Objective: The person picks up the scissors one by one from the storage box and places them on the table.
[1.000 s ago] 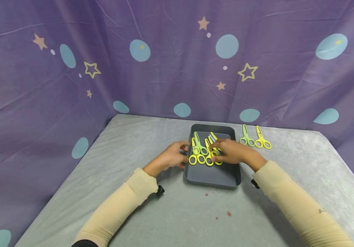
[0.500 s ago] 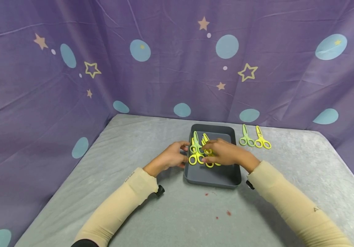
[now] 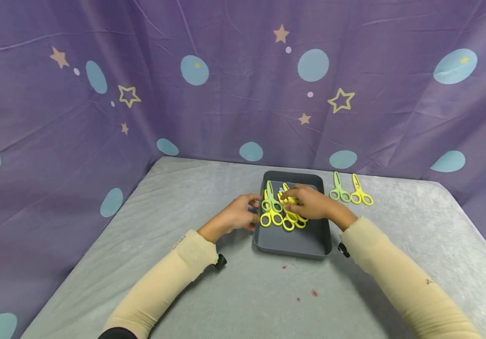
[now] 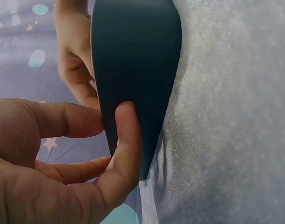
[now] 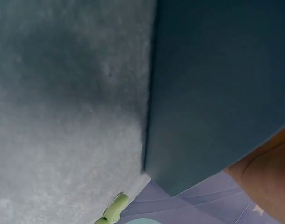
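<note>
Inside tray (image 3: pixel 287 243), green scissors (image 3: pixel 271 196), swung slightly left

Arms (image 3: pixel 162 281) extended forward, hands (image 3: pixel 236 213) apart, fingers (image 4: pixel 77 121) bent

yellow and green scissors (image 3: pixel 271 199) overlap in a grey tray (image 3: pixel 289 242).

a star-printed purple curtain (image 3: pixel 234 113) hangs behind a grey table (image 3: pixel 243 306) with red spots (image 3: pixel 314 293).
</note>
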Demonstrator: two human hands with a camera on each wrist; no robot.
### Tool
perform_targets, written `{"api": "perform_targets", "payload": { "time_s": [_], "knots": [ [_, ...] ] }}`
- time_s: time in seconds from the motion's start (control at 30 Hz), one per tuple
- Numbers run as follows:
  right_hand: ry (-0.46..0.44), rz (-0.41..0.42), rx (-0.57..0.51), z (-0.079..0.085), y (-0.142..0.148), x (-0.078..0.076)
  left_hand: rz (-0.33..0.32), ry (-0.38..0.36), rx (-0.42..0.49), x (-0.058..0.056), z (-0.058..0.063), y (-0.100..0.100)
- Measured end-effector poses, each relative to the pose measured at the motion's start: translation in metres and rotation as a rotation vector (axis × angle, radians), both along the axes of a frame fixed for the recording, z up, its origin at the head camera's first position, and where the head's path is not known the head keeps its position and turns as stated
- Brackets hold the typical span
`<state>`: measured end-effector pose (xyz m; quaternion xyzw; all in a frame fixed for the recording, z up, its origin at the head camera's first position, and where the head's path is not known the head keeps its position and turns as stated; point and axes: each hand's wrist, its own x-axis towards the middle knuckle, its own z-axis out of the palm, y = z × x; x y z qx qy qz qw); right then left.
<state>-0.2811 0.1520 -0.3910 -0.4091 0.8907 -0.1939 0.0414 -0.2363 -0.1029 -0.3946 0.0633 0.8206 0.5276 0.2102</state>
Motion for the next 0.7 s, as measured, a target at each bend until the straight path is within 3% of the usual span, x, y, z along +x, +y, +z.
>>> {"api": "perform_targets", "payload": {
  "time_s": [0.33,0.7],
  "knots": [
    [-0.100,-0.036,0.001,0.000,0.006,-0.015,-0.002,-0.007,0.009,0.001,-0.001,0.000],
    [-0.121,-0.076,-0.004,0.000,-0.001,-0.020,-0.009,-0.004,0.009,0.001,-0.001,0.000]
  ]
}}
